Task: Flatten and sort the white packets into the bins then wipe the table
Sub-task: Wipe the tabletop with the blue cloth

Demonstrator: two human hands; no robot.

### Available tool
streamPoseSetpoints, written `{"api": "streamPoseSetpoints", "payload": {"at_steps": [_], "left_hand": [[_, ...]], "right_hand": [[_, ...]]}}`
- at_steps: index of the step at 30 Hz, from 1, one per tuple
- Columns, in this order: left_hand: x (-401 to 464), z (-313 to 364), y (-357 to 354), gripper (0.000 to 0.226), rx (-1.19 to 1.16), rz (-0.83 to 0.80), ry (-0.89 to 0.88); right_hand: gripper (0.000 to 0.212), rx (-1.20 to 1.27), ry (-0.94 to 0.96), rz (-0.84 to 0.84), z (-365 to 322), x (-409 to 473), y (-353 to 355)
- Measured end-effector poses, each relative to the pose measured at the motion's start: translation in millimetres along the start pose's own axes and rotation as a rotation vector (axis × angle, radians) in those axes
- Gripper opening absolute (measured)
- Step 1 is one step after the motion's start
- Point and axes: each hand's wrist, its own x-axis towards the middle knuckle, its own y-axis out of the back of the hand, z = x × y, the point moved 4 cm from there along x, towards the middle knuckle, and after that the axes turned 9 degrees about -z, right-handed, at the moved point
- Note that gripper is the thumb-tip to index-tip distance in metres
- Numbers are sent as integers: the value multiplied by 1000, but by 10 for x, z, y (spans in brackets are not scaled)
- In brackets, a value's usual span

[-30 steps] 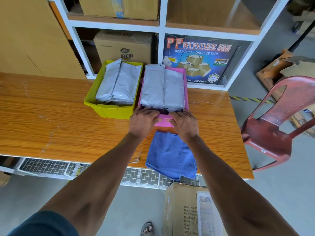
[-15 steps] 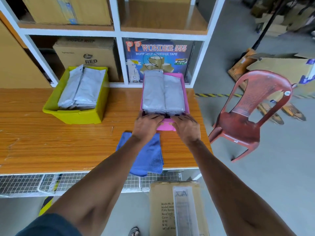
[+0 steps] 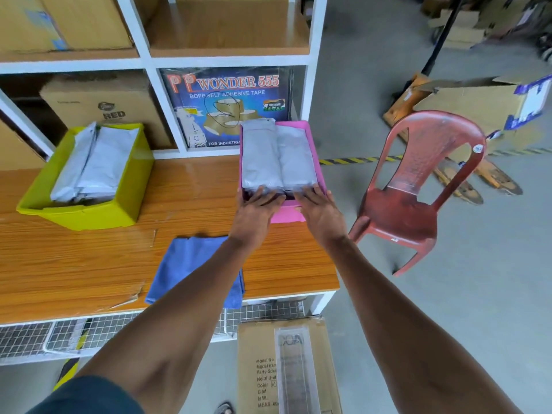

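Now packets [image 3: 276, 156] fill the pink bin [image 3: 314, 150] at table's [image 3: 89, 264] 2 o'clock corner; left hand [image 3: 257, 209] and right hand [image 3: 321, 212] lie flat-fingered on its near rim, gripping nothing; push evenly, clear of the edge; cloth [image 3: 194, 264] waits at 6

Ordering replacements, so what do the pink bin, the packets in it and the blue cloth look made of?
Pink bin: probably moulded plastic, smooth thin walls.
Packets: seemingly soft plastic film, grey-white with a faint sheen and wrinkles.
Blue cloth: likely microfibre or terry, matte, fuzzy, folded limp.
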Motion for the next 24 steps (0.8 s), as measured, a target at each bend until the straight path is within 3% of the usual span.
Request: {"api": "streamPoseSetpoints", "payload": {"at_steps": [12,16,19,22,24], "left_hand": [[235,81,-123,57,-7,-62,39],[265,75,-126,55,-34,-107,60],[287,103,-106,62,-3,-164,70],[222,166,-104,76,16,-225,94],[51,192,-81,73,-36,-159,102]], "right_hand": [[45,132,131,-35,376,113,36],[61,145,139,-100,429,117,61],[68,140,129,-154,412,121,83],[60,71,72,-154,261,27,97],[65,33,42,-125,90,-110,87]]}}
